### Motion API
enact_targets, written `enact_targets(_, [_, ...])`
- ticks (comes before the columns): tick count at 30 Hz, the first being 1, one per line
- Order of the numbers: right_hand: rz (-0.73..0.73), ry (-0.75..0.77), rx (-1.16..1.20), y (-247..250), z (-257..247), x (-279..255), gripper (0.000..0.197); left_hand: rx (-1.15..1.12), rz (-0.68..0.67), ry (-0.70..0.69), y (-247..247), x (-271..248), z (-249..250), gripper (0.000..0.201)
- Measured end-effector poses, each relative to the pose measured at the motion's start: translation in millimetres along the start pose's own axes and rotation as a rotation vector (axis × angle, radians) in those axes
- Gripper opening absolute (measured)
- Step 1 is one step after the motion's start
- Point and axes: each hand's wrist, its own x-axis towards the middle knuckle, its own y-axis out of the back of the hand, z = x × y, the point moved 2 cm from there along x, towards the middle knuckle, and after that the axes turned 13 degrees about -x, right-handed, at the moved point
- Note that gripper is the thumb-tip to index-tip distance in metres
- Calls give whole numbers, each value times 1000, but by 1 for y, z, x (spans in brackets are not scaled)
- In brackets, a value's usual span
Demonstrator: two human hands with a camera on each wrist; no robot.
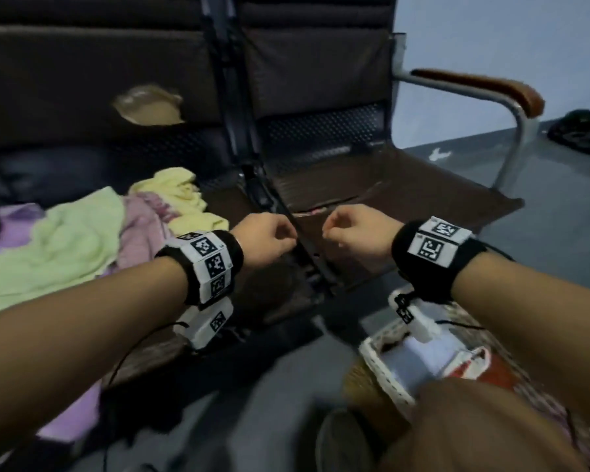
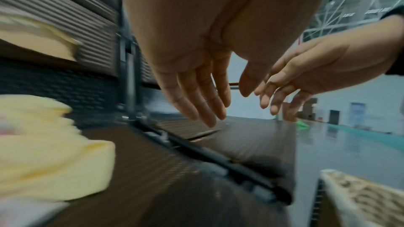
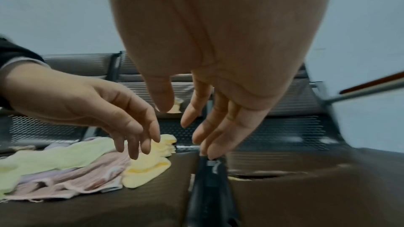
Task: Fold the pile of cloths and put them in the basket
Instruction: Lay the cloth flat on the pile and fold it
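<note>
A loose pile of cloths lies on the left bench seat: a light green one on top, a pink one, a yellow one and a purple one. My left hand and right hand hover close together over the black divider between the seats, to the right of the pile. In both wrist views the fingers hang relaxed and hold nothing. The white wicker basket stands on the floor below my right wrist, with folded cloths inside.
The right seat is bare brown mesh with a tear near its front. A metal armrest bounds the bench on the right. The left backrest has a torn patch. A dark bag lies on the grey floor.
</note>
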Motion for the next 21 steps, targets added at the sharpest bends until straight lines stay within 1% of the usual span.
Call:
enact_targets(2, [-44,93,-76,-17,-47,27,7,70,63,68,29,-19,-40,21])
enact_targets(5, [-115,208,-127,-53,-112,57,9,126,89,186,62,-52,-94,24])
enact_targets(9, [-218,340,-227,-103,-178,78,15,253,55,344,90,-97,-155,37])
enact_targets(13, [-268,406,-276,-148,-213,84,25,345,-41,503,91,-134,-205,51])
enact_targets(15, [-309,437,-353,-169,-220,81,28,334,-49,525,92,-145,-218,53])
enact_targets(16, [-326,453,-390,-178,-221,80,28,325,-30,518,94,-148,-222,51])
enact_targets(19, [-312,498,-452,-193,-227,78,31,335,31,475,98,-148,-225,27])
enact_targets(21, [-282,509,-431,-197,-233,80,38,315,106,436,100,-146,-223,21])
